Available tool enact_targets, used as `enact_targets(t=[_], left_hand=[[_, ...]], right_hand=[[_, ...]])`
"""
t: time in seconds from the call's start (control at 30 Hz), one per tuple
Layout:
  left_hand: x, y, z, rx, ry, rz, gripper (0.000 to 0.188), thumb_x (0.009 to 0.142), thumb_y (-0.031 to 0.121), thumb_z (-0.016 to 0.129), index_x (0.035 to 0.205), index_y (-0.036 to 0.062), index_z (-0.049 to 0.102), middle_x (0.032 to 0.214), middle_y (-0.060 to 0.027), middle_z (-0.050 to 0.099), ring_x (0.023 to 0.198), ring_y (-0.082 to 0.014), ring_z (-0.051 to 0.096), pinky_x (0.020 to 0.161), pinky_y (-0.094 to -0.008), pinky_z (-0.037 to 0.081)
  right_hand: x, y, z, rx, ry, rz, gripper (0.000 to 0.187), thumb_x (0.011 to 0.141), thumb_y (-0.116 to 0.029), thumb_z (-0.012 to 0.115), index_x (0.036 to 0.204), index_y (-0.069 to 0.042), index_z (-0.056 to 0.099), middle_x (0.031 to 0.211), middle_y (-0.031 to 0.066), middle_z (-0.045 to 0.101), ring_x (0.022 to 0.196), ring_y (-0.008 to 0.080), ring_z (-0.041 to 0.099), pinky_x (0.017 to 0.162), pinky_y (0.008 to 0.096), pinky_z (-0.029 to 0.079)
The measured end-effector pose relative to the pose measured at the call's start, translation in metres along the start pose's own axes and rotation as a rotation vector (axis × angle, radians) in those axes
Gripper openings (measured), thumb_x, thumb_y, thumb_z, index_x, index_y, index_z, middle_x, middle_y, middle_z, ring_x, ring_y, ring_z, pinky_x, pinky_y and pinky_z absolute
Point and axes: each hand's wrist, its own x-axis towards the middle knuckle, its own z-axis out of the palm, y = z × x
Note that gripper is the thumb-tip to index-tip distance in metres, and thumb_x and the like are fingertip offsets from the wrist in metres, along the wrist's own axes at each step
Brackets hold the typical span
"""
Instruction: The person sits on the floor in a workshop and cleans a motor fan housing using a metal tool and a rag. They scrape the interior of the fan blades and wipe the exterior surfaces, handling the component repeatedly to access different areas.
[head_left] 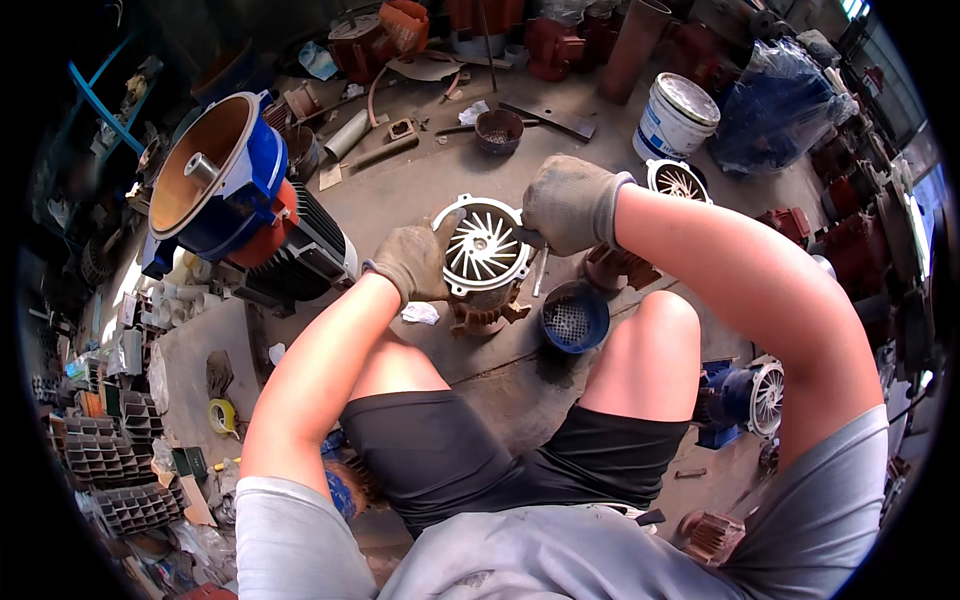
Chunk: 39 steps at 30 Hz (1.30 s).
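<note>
An electric motor (486,300) stands upright on the floor between my knees, its rusty ribbed body below. On top is a pale metal end ring (463,287) around a bladed fan (480,243). My left hand (410,262), in a grey-brown work glove, grips the ring's left side, thumb over the rim. My right hand (575,203), gloved too, is curled closed at the ring's right edge; its fingertips and anything inside are hidden. A thin metal rod (540,272) shows just below it.
A blue basin with a mesh-like bottom (574,318) sits right of the motor. A second bladed motor (678,180) stands behind my right forearm, near a white bucket (677,115). At left lies a large blue-housed motor (215,180). A small bowl (499,131) is farther back.
</note>
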Motion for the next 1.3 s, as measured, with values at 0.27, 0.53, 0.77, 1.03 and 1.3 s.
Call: enact_targets(t=[0.27,0.53,0.77,1.03,1.3], left_hand=[[-0.007,0.014,0.019,-0.106,0.111,-0.069,0.116,0.082,0.049,0.082,0.172,-0.0036,0.032,0.127,-0.0327,0.075,0.113,-0.0423,0.08,0.1,-0.0472,0.065],[-0.015,0.026,0.01,-0.114,0.048,-0.158,0.113,0.086,0.044,0.078,0.177,0.0013,0.027,0.14,-0.0297,0.071,0.129,-0.0389,0.074,0.108,-0.046,0.062],[-0.013,0.033,-0.006,-0.118,-0.016,-0.17,0.112,0.085,0.041,0.078,0.177,0.003,0.027,0.142,-0.0303,0.069,0.13,-0.039,0.074,0.109,-0.0462,0.062],[-0.006,0.007,0.029,-0.113,0.036,-0.163,0.113,0.087,0.046,0.08,0.175,-0.0004,0.026,0.134,-0.0362,0.07,0.122,-0.045,0.077,0.106,-0.0486,0.062],[-0.001,0.042,0.028,-0.236,0.141,-0.135,0.115,0.089,0.053,0.081,0.171,-0.0056,0.027,0.131,-0.0346,0.072,0.12,-0.0453,0.077,0.103,-0.0502,0.063]], right_hand=[[-0.002,-0.011,-0.015,0.037,-0.138,0.245,0.033,0.099,-0.03,0.068,0.103,-0.005,0.088,0.107,0.0217,0.084,0.101,0.0404,0.081,0.093,0.0487,0.063],[-0.008,-0.021,-0.017,0.193,-0.119,0.58,0.037,0.1,-0.031,0.066,0.117,-0.005,0.088,0.123,0.0206,0.083,0.117,0.0373,0.079,0.102,0.0464,0.063],[-0.013,-0.015,-0.011,0.182,-0.05,0.61,0.036,0.102,-0.034,0.065,0.108,-0.007,0.089,0.112,0.0199,0.084,0.108,0.0401,0.079,0.097,0.0488,0.063],[-0.001,0.004,-0.077,-0.047,-0.163,0.334,0.033,0.103,-0.034,0.068,0.107,-0.009,0.088,0.111,0.0162,0.084,0.103,0.041,0.079,0.093,0.0508,0.063],[-0.001,-0.083,-0.114,-0.083,-0.117,0.149,0.025,0.098,-0.028,0.072,0.101,-0.009,0.088,0.102,0.0154,0.083,0.095,0.0364,0.081,0.086,0.0474,0.064]])
